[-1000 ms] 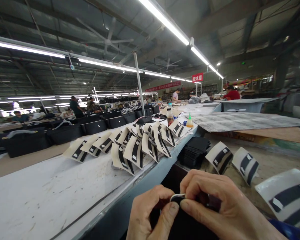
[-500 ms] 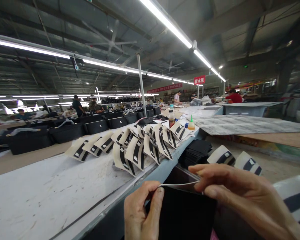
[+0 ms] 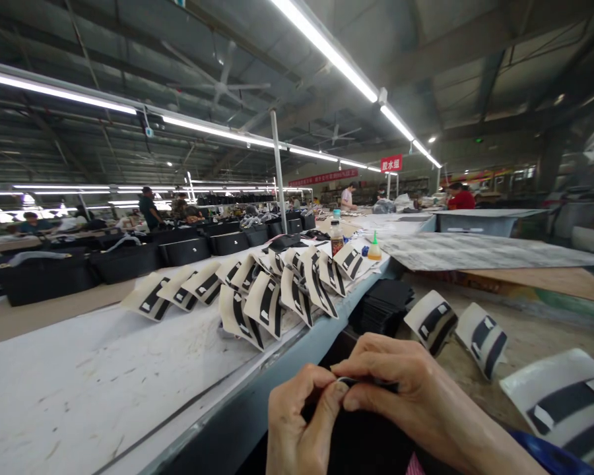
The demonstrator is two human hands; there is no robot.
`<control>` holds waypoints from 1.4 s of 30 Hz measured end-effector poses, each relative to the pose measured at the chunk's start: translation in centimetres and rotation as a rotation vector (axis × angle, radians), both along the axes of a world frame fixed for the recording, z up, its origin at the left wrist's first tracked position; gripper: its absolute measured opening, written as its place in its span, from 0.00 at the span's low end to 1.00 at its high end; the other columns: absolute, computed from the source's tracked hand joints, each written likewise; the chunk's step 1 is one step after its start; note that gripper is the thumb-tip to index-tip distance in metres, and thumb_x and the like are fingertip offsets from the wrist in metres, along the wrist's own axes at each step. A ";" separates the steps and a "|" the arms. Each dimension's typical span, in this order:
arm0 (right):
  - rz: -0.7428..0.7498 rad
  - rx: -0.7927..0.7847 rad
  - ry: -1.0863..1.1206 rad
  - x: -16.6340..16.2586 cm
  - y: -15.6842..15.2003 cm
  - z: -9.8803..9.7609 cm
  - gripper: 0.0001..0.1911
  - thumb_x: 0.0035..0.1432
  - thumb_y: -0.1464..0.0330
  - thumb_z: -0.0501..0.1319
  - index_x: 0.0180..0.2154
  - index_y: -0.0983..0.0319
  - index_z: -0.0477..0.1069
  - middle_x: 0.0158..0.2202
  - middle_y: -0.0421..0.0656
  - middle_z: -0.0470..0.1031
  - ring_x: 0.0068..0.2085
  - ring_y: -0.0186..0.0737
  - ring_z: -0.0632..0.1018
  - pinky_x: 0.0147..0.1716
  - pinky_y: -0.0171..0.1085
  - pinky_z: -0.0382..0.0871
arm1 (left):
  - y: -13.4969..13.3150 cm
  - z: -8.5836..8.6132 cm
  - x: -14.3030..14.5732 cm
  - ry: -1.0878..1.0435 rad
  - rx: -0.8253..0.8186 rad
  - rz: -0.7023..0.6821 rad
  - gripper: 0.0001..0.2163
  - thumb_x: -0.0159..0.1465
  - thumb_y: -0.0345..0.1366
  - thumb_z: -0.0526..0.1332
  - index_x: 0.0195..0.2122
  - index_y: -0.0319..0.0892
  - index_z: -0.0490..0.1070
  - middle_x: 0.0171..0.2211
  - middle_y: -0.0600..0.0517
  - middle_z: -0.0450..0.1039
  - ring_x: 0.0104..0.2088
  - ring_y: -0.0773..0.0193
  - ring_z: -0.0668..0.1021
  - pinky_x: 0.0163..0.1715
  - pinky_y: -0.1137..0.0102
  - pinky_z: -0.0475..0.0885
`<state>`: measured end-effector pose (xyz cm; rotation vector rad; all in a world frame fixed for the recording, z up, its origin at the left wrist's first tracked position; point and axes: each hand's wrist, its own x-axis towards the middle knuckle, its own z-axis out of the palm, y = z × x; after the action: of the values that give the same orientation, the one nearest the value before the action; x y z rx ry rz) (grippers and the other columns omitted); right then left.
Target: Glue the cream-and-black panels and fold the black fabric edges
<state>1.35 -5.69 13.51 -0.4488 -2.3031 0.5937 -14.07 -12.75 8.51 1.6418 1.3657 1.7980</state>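
Note:
At the bottom of the head view my left hand [image 3: 301, 422] and my right hand [image 3: 400, 389] meet, both pinching the top edge of a black piece [image 3: 361, 442] with a thin white strip along it. The fingertips of both hands touch at that edge. Curved white pieces with black stripes [image 3: 267, 303] lie in rows on the white table [image 3: 103, 382] ahead. More of these striped pieces [image 3: 433, 320] lie on the bench to my right.
A stack of black pieces [image 3: 383, 303] sits by the table edge. A bottle [image 3: 335, 232] and a small glue bottle [image 3: 375, 247] stand farther back. Black bags [image 3: 129, 260] line a conveyor at left. Other people work in the distance.
Half a second ago my hands were apart with the white strip stretched between them; now they have come together again and pinch the edge at one spot.

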 end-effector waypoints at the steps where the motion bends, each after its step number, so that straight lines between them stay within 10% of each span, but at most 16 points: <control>1: 0.001 -0.033 0.008 0.2 0.1 0.1 0.06 0.58 0.74 0.68 0.37 0.57 0.81 0.30 0.38 0.76 0.32 0.34 0.77 0.31 0.30 0.67 | -0.1 0.2 0.0 -0.040 -0.061 -0.024 0.18 0.68 0.42 0.57 0.22 0.41 0.69 0.19 0.57 0.61 0.21 0.69 0.64 0.23 0.75 0.60; 8: -0.080 -0.124 0.084 1.2 0.9 0.4 0.09 0.63 0.69 0.61 0.29 0.59 0.75 0.30 0.38 0.74 0.31 0.34 0.74 0.33 0.31 0.66 | 0.0 -0.5 -0.2 0.029 -0.232 -0.295 0.20 0.69 0.48 0.52 0.34 0.40 0.78 0.25 0.54 0.65 0.26 0.65 0.65 0.27 0.71 0.58; 20: 0.007 -0.448 0.117 1.1 1.9 -1.3 0.19 0.52 0.50 0.68 0.35 0.58 0.81 0.32 0.40 0.75 0.36 0.40 0.74 0.36 0.35 0.64 | 0.1 -2.2 -0.9 0.149 -0.142 -0.019 0.15 0.69 0.39 0.55 0.28 0.41 0.75 0.20 0.58 0.59 0.21 0.69 0.63 0.22 0.73 0.55; 35: -0.027 0.295 -0.165 0.2 1.8 -2.4 0.10 0.66 0.63 0.61 0.34 0.61 0.76 0.32 0.41 0.76 0.34 0.39 0.75 0.34 0.35 0.64 | 1.2 -4.2 -1.8 0.561 -0.027 0.026 0.16 0.71 0.33 0.49 0.30 0.40 0.73 0.23 0.51 0.72 0.24 0.65 0.75 0.27 0.72 0.63; 42: -0.153 0.085 -0.078 4.2 3.3 -0.7 0.14 0.68 0.60 0.58 0.30 0.57 0.71 0.30 0.36 0.71 0.31 0.33 0.74 0.32 0.31 0.64 | -0.6 -2.8 -5.9 0.513 -0.320 -0.057 0.13 0.68 0.35 0.55 0.26 0.42 0.71 0.21 0.59 0.64 0.23 0.69 0.68 0.24 0.77 0.60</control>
<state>5.51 -2.43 12.84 -0.6101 -2.3317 0.4090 -19.97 -13.36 5.75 2.0043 1.6839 1.0834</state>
